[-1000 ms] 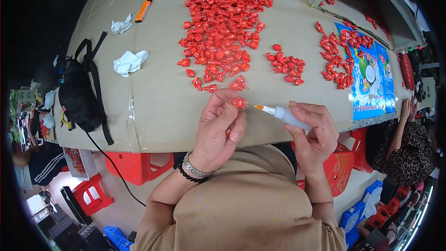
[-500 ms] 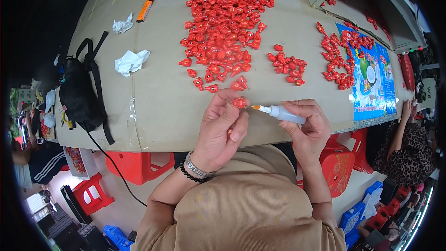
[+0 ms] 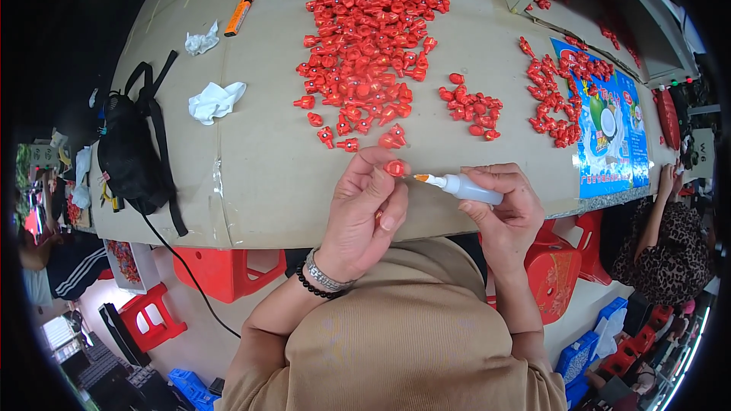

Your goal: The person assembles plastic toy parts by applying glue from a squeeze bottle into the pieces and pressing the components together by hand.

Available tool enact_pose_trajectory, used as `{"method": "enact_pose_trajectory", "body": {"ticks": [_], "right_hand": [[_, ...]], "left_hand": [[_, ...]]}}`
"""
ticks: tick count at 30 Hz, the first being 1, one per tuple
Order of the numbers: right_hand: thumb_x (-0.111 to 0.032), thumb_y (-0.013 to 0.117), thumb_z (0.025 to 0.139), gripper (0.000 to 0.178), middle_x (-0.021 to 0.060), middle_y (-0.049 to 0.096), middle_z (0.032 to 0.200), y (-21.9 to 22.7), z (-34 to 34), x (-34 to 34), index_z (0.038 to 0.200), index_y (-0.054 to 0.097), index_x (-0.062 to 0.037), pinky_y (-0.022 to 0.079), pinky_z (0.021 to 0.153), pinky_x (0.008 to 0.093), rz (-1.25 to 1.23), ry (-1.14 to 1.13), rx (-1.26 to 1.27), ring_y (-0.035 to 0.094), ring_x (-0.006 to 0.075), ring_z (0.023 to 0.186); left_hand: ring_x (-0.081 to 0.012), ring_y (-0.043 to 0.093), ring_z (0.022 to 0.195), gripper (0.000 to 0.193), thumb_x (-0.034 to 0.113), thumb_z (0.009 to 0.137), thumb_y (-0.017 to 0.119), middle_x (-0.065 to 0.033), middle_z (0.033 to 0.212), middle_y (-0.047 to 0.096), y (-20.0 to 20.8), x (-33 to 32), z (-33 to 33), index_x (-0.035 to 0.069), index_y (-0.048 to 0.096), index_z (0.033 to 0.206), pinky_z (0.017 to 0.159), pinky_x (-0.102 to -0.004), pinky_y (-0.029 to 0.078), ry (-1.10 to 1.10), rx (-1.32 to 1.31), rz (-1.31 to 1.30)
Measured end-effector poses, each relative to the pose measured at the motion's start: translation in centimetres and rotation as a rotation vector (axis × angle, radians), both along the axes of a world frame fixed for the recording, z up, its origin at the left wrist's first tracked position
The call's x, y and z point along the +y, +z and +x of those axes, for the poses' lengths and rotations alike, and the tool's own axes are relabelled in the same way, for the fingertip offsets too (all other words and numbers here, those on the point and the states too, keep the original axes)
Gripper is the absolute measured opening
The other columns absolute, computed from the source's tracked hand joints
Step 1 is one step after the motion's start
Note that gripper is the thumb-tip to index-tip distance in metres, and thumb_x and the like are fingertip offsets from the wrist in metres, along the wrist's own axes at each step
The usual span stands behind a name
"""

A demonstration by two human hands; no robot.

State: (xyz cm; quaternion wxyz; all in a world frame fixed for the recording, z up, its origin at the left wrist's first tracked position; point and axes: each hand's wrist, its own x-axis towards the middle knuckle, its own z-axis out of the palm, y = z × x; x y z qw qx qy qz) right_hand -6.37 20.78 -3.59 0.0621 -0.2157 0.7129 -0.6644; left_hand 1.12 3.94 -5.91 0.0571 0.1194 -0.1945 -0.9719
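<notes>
Between thumb and fingertips, my left hand pinches a small red figurine. A second small reddish piece shows lower down, against the curled fingers of the same hand. My right hand is closed round a translucent white squeeze bottle. Its orange-tipped nozzle points left, at the figurine, with a small gap between them. Just beyond my left hand several loose red figurines lie at the near end of a long heap of the same figurines.
A smaller cluster of red pieces lies right of the heap; more rest around a blue printed sheet. On the left are crumpled tissues, an orange box-cutter-like item and a black bag. Another person sits at right.
Very little differs. The figurine in my left hand is turned slightly and has shifted a touch to the right; the bottle stays almost where it was.
</notes>
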Motion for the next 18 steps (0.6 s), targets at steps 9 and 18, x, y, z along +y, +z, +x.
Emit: {"method": "enact_pose_trajectory", "body": {"ticks": [9, 18], "right_hand": [[0.008, 0.074, 0.065, 0.030, 0.0151, 0.064, 0.093, 0.13, -0.21, -0.32, 0.092, 0.062, 0.0020, 0.052, 0.071, 0.0306, 0.090, -0.007, 0.280, 0.063, 0.0240, 0.087], [0.008, 0.074, 0.065, 0.031, 0.0146, 0.064, 0.092, 0.32, -0.15, -0.35, 0.093, 0.063, 0.0015, 0.053, 0.071, 0.0305, 0.127, -0.005, 0.293, 0.064, 0.0241, 0.087]], "left_hand": [[-0.0060, 0.041, 0.050, 0.016, 0.016, 0.094, 0.055, 0.0005, 0.086, 0.059, 0.00, 0.29, 0.01, 0.006, 0.051, 0.105, 0.045, -0.0194, 0.030, 0.024, 0.035, -0.194], [-0.0059, 0.041, 0.050, 0.016, 0.016, 0.094, 0.054, 0.0008, 0.086, 0.059, 0.41, 0.32, 0.04, 0.005, 0.051, 0.105, 0.045, -0.0197, 0.030, 0.021, -0.016, -0.179]]}}
